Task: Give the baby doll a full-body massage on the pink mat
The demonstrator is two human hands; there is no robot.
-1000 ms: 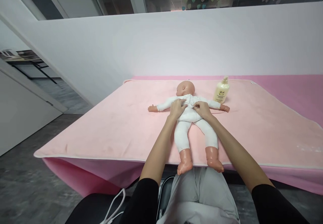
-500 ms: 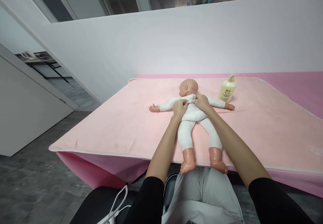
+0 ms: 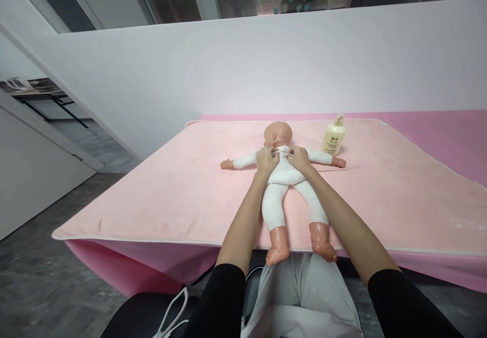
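The doll (image 3: pixel 286 173) lies on the pink blanket (image 3: pixel 160 191), feet past its near edge, blanket broad leftward; both hands (image 3: pixel 267 160) pinch its white, bunched back fabric.

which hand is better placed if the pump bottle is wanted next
Right, I'd judge: the right hand is nearer the pump bottle, which stands on that side, just beyond the doll's arm. The left hand is farther across.
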